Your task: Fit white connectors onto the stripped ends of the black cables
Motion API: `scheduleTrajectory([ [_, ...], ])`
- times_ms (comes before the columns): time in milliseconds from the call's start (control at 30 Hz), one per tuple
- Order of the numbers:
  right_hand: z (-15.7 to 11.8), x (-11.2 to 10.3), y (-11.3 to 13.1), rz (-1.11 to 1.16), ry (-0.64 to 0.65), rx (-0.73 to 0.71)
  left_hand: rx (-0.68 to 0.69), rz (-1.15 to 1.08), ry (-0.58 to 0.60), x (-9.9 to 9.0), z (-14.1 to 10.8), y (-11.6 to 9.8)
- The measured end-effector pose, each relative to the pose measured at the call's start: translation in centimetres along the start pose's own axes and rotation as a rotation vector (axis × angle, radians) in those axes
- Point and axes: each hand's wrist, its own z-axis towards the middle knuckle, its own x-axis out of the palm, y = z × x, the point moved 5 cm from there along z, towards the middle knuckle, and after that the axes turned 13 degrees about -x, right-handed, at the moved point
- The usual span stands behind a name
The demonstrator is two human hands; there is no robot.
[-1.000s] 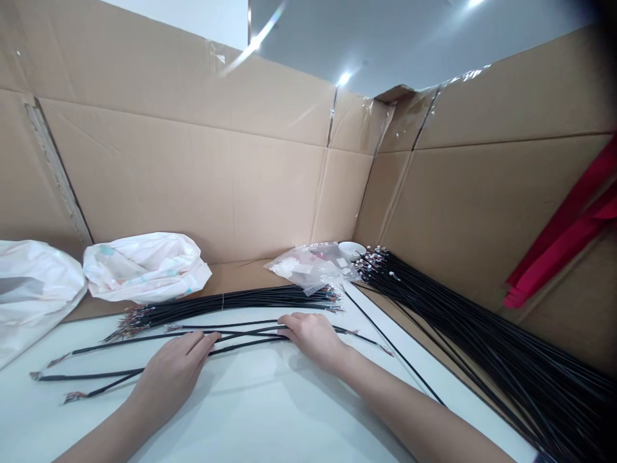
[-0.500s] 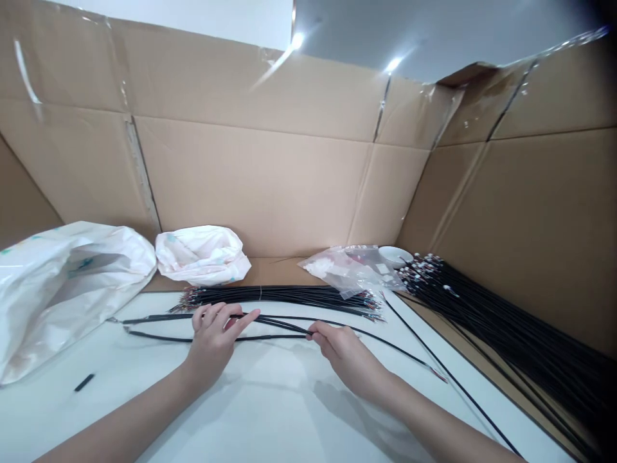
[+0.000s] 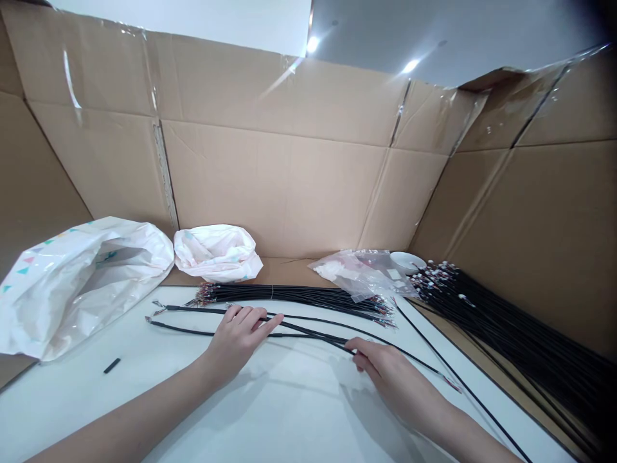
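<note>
Several long black cables with stripped wire ends lie on the white table, one cable (image 3: 202, 332) bowing toward me and another (image 3: 328, 321) running behind it to the right. My left hand (image 3: 240, 341) is closed over the cables near their middle, its index finger stretched along them. Farther right, my right hand (image 3: 385, 370) pinches a black cable (image 3: 308, 331) between thumb and fingers. Its other fingers are partly hidden. Frayed wire ends (image 3: 159, 307) show at the left. Behind my hands rests a bundle of black cables (image 3: 289, 294), tied near its middle.
Two white plastic bags (image 3: 62, 289) (image 3: 216, 254) stand back left. A clear bag (image 3: 361, 273) and white bowl (image 3: 407, 262) are back right, beside a large pile of black cables (image 3: 520, 328). Cardboard walls (image 3: 279, 173) enclose the table. A short black piece (image 3: 112, 366) lies left.
The view has turned slightly left. My right hand has moved right and a little closer to me with the cable. The cables' left ends have shifted right, and my left hand stays over them.
</note>
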Motion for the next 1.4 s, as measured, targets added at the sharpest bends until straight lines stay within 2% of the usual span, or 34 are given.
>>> scheduleTrajectory([
  [100, -0.4, -1.1, -0.6, -0.092, -0.128, -0.013, 0.011, 0.025, 0.008, -0.2, 0.3, 0.0],
  [200, -0.7, -1.6, -0.8, -0.107, -0.165, -0.033, -0.014, 0.011, 0.012, -0.7, 0.7, 0.2],
  [233, -0.9, -1.8, -0.8, -0.124, -0.212, -0.057, -0.029, 0.012, 0.019, -0.8, 0.8, 0.4],
  [367, -2.6, -3.7, 0.2, -0.214, -0.581, -0.172, -0.107, 0.071, 0.041, -0.8, 1.1, 1.7],
  [400, -3.0, -3.8, 0.5, -0.182, -0.609, -0.171, -0.134, 0.087, 0.046, -0.7, 1.2, 2.1],
  [433, -3.2, -3.6, 0.7, -0.121, -0.573, -0.148, -0.165, 0.101, 0.050, -0.7, 1.2, 2.5],
  [467, -3.2, -3.1, 0.8, -0.038, -0.485, -0.114, -0.194, 0.112, 0.058, -0.7, 1.2, 2.9],
  [600, -3.0, 0.9, 1.5, 0.424, -0.046, 0.081, -0.272, 0.152, 0.089, -0.5, 1.2, 3.9],
  [667, -2.7, 2.6, 1.9, 0.740, 0.036, 0.158, -0.292, 0.150, 0.110, -0.5, 1.2, 4.0],
  [733, -2.0, 3.4, 1.9, 1.042, 0.016, 0.217, -0.320, 0.105, 0.120, -0.7, 1.4, 4.0],
  [767, -1.6, 3.4, 1.8, 1.167, -0.035, 0.241, -0.338, 0.064, 0.125, -0.9, 1.5, 3.9],
  [833, -0.4, 2.5, 1.4, 1.358, -0.193, 0.286, -0.386, -0.042, 0.156, -1.3, 1.9, 3.4],
  [900, 0.9, 0.9, 0.9, 1.488, -0.363, 0.310, -0.439, -0.177, 0.238, -1.7, 2.2, 2.5],
  [1000, 3.1, -1.6, 1.0, 1.577, -0.516, 0.256, -0.459, -0.426, 0.381, -2.4, 2.1, -0.2],
  [1067, 4.5, -3.0, 1.5, 1.572, -0.540, 0.183, -0.440, -0.597, 0.481, -3.2, 1.6, -2.5],
  [1133, 5.7, -3.8, 2.3, 1.531, -0.504, 0.093, -0.432, -0.771, 0.590, -4.1, 1.0, -4.7],
  [1233, 6.6, -4.0, 4.1, 1.448, -0.282, -0.047, -0.421, -1.004, 0.857, -4.9, 0.1, -7.3],
  [1300, 6.5, -3.4, 5.1, 1.393, -0.086, -0.107, -0.498, -1.116, 1.022, -4.5, -0.4, -7.7],
  [1367, 5.8, -2.3, 5.8, 1.338, 0.075, -0.144, -0.683, -1.214, 1.060, -3.4, -0.4, -6.8],
  [1400, 5.4, -1.7, 6.0, 1.315, 0.141, -0.159, -0.767, -1.252, 1.028, -2.8, -0.3, -6.0],
])
